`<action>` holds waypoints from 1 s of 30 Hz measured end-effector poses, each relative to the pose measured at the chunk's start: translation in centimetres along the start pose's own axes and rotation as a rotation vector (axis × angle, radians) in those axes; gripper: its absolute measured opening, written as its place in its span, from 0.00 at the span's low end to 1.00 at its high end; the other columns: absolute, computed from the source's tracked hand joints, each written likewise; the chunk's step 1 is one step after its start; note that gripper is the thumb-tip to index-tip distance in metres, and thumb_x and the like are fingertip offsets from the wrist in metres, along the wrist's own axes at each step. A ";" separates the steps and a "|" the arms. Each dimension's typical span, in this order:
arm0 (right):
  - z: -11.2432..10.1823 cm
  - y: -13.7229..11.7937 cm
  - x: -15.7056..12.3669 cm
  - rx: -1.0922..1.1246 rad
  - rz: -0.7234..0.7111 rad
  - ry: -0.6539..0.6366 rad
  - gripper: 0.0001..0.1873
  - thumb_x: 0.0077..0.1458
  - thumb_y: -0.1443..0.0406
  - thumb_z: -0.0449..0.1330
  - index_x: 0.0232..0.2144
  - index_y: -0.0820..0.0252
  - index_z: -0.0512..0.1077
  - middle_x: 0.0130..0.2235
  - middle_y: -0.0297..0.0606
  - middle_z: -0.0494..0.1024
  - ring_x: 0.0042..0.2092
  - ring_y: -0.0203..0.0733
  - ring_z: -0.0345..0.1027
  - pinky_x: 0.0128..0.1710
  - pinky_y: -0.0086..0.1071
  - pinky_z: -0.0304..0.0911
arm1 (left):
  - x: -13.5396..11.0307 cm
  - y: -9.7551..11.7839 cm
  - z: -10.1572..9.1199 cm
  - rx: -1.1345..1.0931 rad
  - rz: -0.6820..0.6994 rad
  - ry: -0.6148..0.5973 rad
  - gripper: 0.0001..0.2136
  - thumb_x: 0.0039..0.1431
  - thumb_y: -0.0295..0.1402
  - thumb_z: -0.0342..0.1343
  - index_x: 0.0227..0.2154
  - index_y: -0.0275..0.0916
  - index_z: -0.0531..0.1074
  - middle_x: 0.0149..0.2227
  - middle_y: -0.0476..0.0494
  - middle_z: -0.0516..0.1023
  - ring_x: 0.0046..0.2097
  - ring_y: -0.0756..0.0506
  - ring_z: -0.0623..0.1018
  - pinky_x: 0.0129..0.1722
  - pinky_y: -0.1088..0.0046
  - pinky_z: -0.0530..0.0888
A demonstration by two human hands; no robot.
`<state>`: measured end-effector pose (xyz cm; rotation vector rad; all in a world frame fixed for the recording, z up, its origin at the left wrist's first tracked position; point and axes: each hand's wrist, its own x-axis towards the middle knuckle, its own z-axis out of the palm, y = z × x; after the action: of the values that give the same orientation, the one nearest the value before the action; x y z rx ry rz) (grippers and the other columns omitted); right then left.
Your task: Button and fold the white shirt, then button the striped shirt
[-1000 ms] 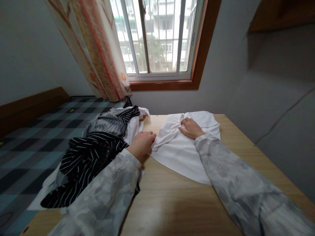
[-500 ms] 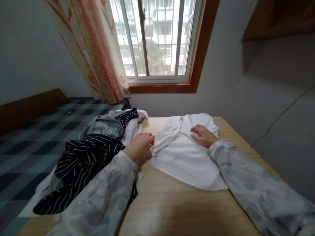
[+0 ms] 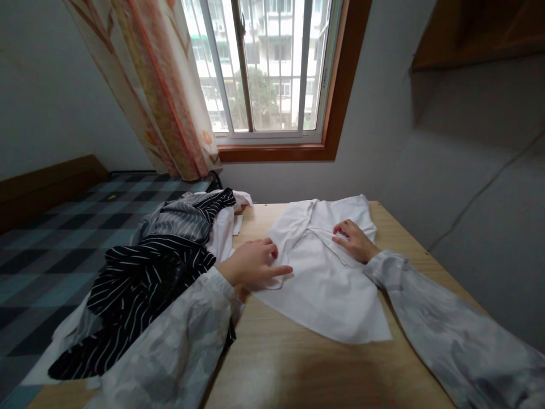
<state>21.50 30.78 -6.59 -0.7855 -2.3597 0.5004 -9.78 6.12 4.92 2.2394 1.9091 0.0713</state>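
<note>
A white garment (image 3: 327, 278) lies spread on the wooden table (image 3: 306, 363). My left hand (image 3: 253, 264) rests on its left edge, forefinger stretched out flat on the cloth and the other fingers curled, holding nothing. My right hand (image 3: 354, 240) lies flat and open on the upper part of the garment, next to a folded-in sleeve.
A heap of black-and-white striped clothes (image 3: 149, 272) covers the table's left side and hangs over its edge. A bed with a checked cover (image 3: 46, 238) stands to the left. Behind are a window (image 3: 264, 68), a patterned curtain (image 3: 157, 91) and a grey wall at the right.
My left hand has let go of the bunched sleeve end and now presses on the cloth with a finger out. My right hand slid slightly right on the garment.
</note>
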 end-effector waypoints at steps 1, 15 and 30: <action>0.3 -0.5 -0.6 0.012 0.011 0.006 0.12 0.68 0.54 0.62 0.45 0.53 0.77 0.47 0.44 0.76 0.50 0.54 0.73 0.55 0.48 0.71 | 0.0 0.0 0.1 0.060 -0.026 0.022 0.24 0.66 0.57 0.62 0.47 0.40 0.80 0.53 0.35 0.82 0.53 0.33 0.83 0.58 0.57 0.75; -3.1 3.2 2.0 -0.205 0.033 0.086 0.16 0.63 0.54 0.63 0.48 0.55 0.78 0.51 0.49 0.82 0.54 0.58 0.75 0.61 0.50 0.70 | -0.7 0.3 -0.8 0.302 -0.118 0.012 0.13 0.63 0.42 0.60 0.39 0.37 0.82 0.48 0.33 0.84 0.49 0.33 0.85 0.54 0.53 0.75; -4.3 4.2 -2.2 -0.412 0.001 -0.012 0.20 0.64 0.53 0.63 0.53 0.56 0.77 0.52 0.51 0.80 0.54 0.63 0.73 0.60 0.54 0.69 | -0.3 -1.4 -0.1 0.260 -0.218 0.059 0.10 0.64 0.39 0.61 0.42 0.39 0.80 0.50 0.34 0.83 0.51 0.33 0.85 0.54 0.56 0.77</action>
<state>27.37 33.24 -6.45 -0.9633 -2.5078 0.0133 -11.20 6.08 4.76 2.1849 2.2997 -0.1533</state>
